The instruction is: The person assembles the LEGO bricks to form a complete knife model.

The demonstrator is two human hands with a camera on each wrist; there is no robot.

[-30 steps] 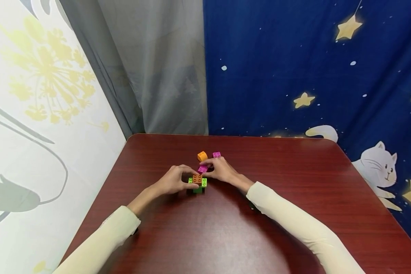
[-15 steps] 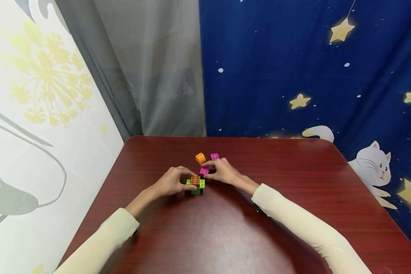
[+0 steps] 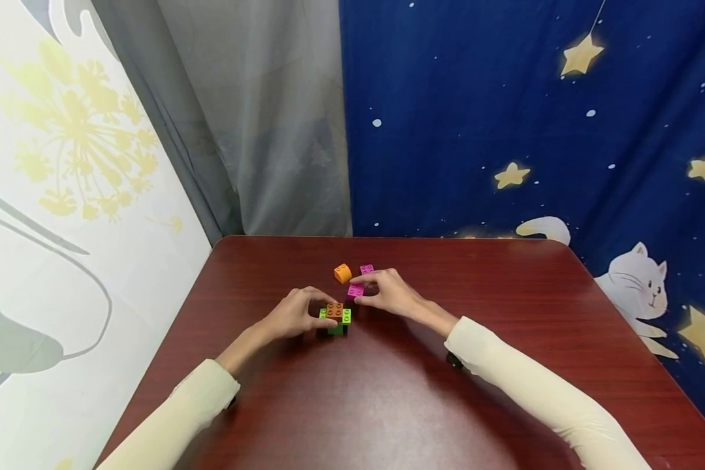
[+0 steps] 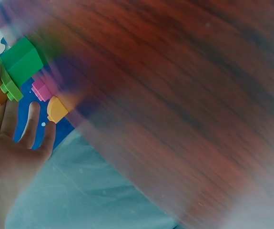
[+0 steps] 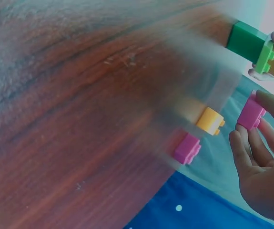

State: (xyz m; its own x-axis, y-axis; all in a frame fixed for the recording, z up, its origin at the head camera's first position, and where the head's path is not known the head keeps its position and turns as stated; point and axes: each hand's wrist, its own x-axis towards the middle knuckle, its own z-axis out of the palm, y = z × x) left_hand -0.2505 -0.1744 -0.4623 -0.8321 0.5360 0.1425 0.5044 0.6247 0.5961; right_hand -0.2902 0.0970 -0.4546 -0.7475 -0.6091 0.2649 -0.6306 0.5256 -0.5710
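Note:
My left hand [image 3: 294,313] grips the sides of a small block stack between thumb and fingers. On top of that stack is a brown toy building brick [image 3: 335,309], over a lime-green piece [image 5: 264,58] and a dark green block [image 5: 246,40]. To its right, my right hand [image 3: 392,292] pinches a magenta toy building brick [image 5: 252,110] between thumb and fingertips. The right wrist view shows this brick lifted off the table, apart from the stack. The right fingers hide part of it in the head view.
An orange curved brick [image 3: 343,273] lies behind the hands on the dark red table [image 3: 352,405]. A second magenta brick [image 3: 367,268] lies just right of it, partly behind the right hand. A grey curtain [image 3: 282,130] and a blue curtain [image 3: 435,130] hang past the far edge.
My right hand has shifted a little to the right with the magenta brick, widening the gap to the stack. The left hand keeps its grip in nearly the same place.

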